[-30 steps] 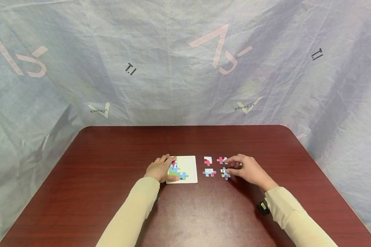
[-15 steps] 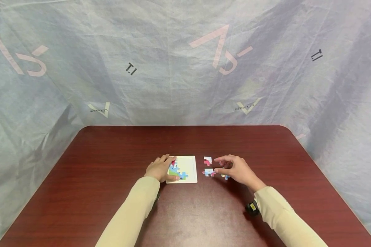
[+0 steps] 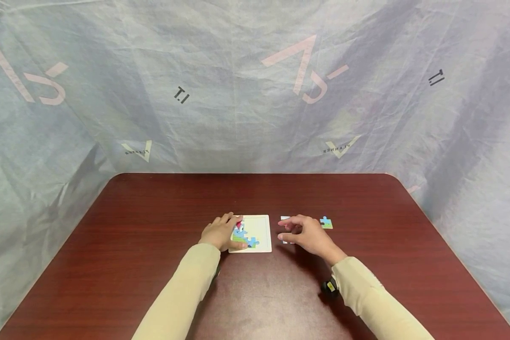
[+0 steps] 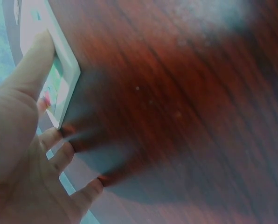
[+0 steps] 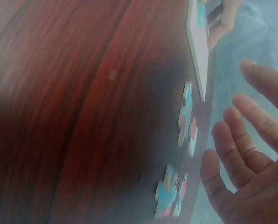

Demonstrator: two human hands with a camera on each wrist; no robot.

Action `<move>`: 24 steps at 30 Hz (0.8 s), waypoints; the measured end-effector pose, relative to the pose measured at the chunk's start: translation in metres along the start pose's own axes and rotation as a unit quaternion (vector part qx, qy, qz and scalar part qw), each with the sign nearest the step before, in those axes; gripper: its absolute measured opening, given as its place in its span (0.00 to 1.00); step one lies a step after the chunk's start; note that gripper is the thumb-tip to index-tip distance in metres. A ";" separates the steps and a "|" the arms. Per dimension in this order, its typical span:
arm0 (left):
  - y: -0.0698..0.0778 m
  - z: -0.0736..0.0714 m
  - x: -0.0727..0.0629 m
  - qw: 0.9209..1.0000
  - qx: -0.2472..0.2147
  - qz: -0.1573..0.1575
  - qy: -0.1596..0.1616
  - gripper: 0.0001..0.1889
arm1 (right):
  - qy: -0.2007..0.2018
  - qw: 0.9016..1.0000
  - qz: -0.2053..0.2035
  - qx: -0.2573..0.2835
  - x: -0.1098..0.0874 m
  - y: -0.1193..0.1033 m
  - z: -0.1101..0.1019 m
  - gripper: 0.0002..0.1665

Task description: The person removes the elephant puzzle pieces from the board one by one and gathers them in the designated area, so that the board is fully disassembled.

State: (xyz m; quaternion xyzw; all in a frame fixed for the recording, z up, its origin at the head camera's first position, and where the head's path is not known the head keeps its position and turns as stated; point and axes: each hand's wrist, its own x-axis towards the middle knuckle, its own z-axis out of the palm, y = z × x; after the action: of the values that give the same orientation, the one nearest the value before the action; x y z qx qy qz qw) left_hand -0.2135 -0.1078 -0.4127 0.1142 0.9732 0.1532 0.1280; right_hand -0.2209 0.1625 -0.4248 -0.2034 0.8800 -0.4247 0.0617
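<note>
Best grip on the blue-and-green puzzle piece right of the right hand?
Probably pinch its left and right edges from above, coming from the right: the puzzle piece lies flat, its right edge looks straight, and the right hand is on its left.

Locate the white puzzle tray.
In the head view, the white puzzle tray lies left of the right hand, its left side partly covered by the left hand.

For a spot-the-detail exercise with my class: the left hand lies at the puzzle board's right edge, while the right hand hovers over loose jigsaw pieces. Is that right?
Not quite: the head view shows the left hand at the left edge of the puzzle board, not its right. The right hand does hover over loose jigsaw pieces.
</note>
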 end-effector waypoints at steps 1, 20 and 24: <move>0.000 0.000 0.000 1.000 0.000 0.000 0.000 0.44 | -0.001 1.000 0.001 -0.001 0.001 -0.002 0.002 0.21; 0.000 -0.001 0.001 1.000 0.001 -0.008 -0.005 0.43 | -0.021 0.999 -0.005 -0.034 0.019 -0.026 0.037 0.16; 0.000 -0.001 0.001 1.000 0.003 -0.009 -0.006 0.43 | -0.021 0.998 -0.003 -0.057 0.023 -0.028 0.042 0.15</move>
State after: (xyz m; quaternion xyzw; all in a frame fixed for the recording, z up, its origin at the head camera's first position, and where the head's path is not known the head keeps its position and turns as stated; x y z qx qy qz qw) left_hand -0.2151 -0.1076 -0.4125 0.1069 0.9738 0.1490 0.1345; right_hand -0.2216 0.1074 -0.4279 -0.2180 0.9009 -0.3692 0.0675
